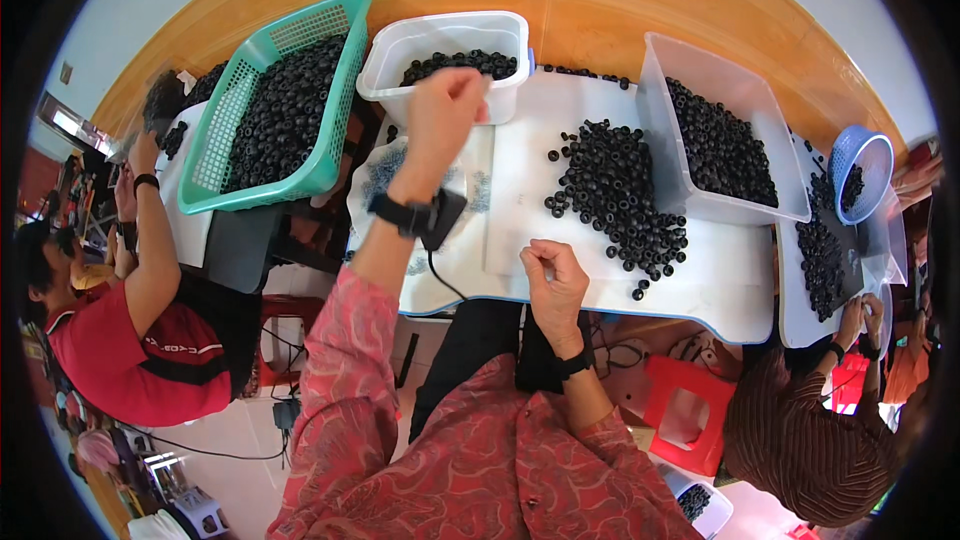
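My left hand [440, 115] is raised at the near rim of a white plastic tub [378, 70], its fingers drawn together and slightly blurred. Inside the tub lie many small black ring-shaped parts [460, 64]. Close to the table's front edge, my right hand [556, 290] is closed with thumb against fingers; whatever it may hold is too small to make out. A loose heap of the same black ring-shaped parts [610, 180] spreads on the white tabletop [520, 190] beyond and right of it. Beneath my left forearm lie tiny grey pieces [385, 172], partly hidden.
A green basket [330, 155] of black parts stands at the left, and a translucent bin [700, 202] of them at the right. Further right is a blue basket [850, 145]. People sit on both sides. A red stool [690, 415] stands below the table.
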Available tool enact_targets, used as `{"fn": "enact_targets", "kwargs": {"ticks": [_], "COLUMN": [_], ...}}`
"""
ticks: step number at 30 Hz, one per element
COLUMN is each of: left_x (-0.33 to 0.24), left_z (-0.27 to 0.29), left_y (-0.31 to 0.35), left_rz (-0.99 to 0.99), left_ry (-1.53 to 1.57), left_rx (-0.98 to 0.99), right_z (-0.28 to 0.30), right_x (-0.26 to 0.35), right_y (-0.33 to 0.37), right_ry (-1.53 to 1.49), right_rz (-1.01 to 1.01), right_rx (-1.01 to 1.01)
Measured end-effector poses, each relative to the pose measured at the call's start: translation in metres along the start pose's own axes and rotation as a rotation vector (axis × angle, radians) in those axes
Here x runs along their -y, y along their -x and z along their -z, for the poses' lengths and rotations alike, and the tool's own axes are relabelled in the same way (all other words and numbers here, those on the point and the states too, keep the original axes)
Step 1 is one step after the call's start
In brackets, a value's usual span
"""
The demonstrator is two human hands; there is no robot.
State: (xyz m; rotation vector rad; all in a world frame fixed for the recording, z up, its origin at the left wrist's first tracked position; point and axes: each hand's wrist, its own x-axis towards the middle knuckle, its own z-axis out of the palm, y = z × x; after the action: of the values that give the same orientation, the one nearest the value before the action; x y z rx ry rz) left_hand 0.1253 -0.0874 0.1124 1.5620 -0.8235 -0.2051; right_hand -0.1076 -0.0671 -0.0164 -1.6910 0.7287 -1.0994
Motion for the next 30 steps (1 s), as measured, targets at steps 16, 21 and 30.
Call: {"fn": "enact_targets", "kwargs": {"ticks": [16,21,30], "left_x": [0.053,0.051,0.036], "left_z": [-0.054,-0.054,-0.02], "left_y": [0.1,0.099,0.111], "left_rz": [-0.099,-0.099,0.197], "left_ry": [-0.453,-0.477,0.011], "left_rx": [0.496,0.524,0.451], "right_z": [-0.001,-0.003,-0.008], "right_x": [0.001,0.0,0.006], "right_y": [0.0,-0.001,-0.008], "right_ry": [-0.023,-0.015,0.104], "right_rz": [-0.055,-0.014,0.044], "right_rx": [-0.041,-0.067,-0.06]}}
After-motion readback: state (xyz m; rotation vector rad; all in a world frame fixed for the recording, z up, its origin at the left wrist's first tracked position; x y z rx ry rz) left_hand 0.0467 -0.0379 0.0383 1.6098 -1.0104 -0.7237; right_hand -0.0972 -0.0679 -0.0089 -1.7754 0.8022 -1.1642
